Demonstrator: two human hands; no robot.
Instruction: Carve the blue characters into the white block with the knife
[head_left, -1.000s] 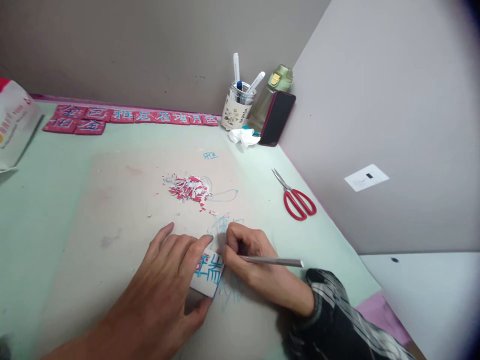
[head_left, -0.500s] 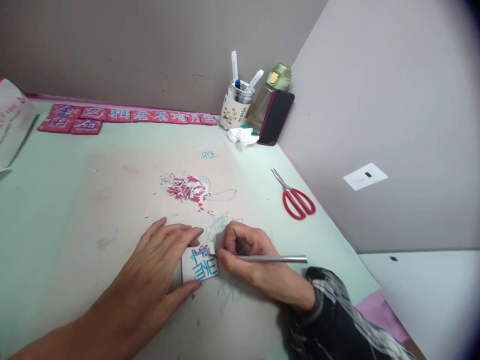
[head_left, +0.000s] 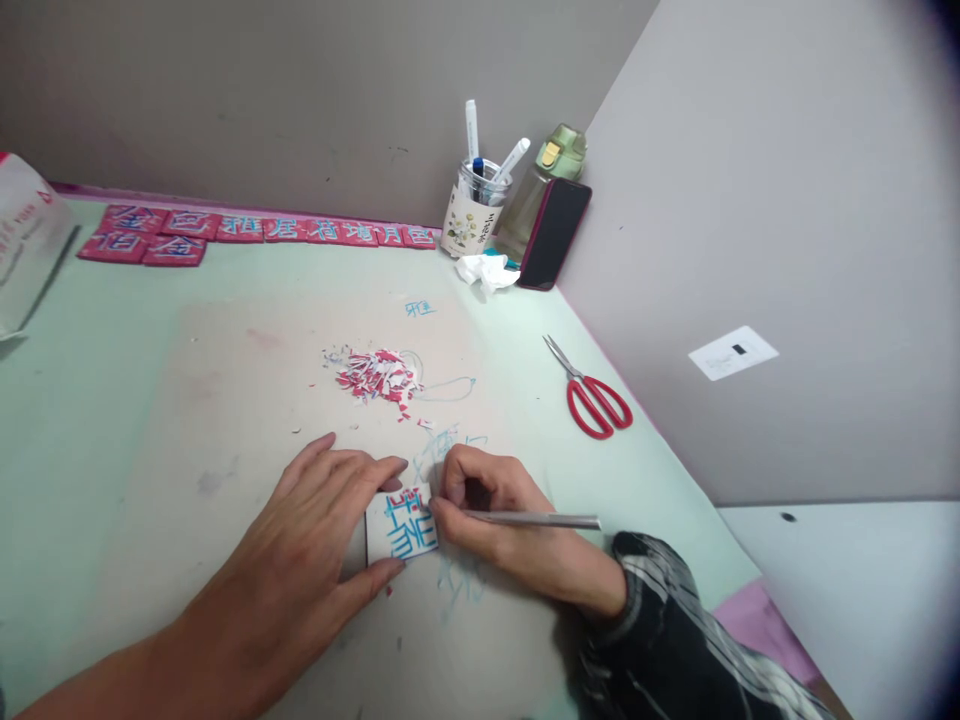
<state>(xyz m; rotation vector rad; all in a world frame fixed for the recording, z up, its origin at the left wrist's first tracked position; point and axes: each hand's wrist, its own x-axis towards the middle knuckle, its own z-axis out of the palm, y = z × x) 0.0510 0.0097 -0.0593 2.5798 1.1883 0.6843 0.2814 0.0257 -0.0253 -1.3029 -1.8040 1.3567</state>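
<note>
A small white square block (head_left: 378, 538) lies on the work surface, bearing a blue-drawn character with red cut marks near its top. My left hand (head_left: 300, 545) pins it, thumb at the near edge and fingers at the far left edge. In a pinch, my right hand (head_left: 499, 515) grips a slim silver craft knife (head_left: 544, 521) whose handle points right. The blade tip is hidden behind the fingers, close to the block's right side. Beyond the hands sits a heap of red and white shavings (head_left: 379, 374).
Red-handled scissors (head_left: 598, 405) lie to the right. At the back stand a jar of markers (head_left: 471, 220), a green-lidded bottle (head_left: 525, 205) and a leaning phone (head_left: 555, 235), with crumpled tissue (head_left: 487, 272) in front. Red carved tiles (head_left: 285, 230) line the wall; a white bag (head_left: 26, 245) is far left.
My right hand has shifted slightly left, and the knife handle has moved left with it. My left hand keeps its hold on the block.
</note>
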